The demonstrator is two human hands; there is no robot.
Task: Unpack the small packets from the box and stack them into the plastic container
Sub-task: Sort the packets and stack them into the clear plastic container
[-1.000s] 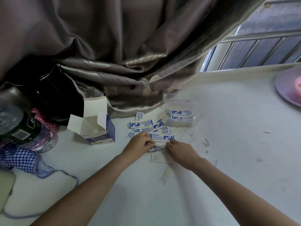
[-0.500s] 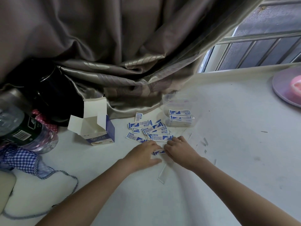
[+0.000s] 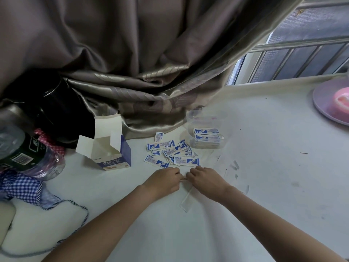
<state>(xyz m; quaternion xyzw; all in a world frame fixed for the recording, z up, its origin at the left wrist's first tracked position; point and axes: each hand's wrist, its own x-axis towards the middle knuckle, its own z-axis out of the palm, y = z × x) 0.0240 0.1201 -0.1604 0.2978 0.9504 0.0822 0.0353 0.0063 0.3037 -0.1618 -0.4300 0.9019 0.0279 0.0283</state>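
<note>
A pile of several small blue-and-white packets [image 3: 171, 153] lies on the white surface. The open blue-and-white box [image 3: 111, 148] stands to the left of the pile, flaps up. The clear plastic container [image 3: 204, 129] sits to the right of the pile with a few packets stacked inside. My left hand [image 3: 163, 179] and my right hand [image 3: 204, 179] are just in front of the pile, fingertips together. Both pinch a thin item [image 3: 183, 179] seen edge-on between them; it looks like a packet, mostly hidden by the fingers.
A draped brown curtain [image 3: 141, 72] hangs behind the box and container. A black vessel [image 3: 54, 103], a plastic bottle [image 3: 24, 152] and checked cloth [image 3: 20, 186] crowd the left. Clear film strips [image 3: 187, 200] lie near my right wrist. A pink plate [image 3: 328, 103] sits far right.
Both hands have drawn back from the pile toward me, staying close together, and now hold a thin item between their fingertips.
</note>
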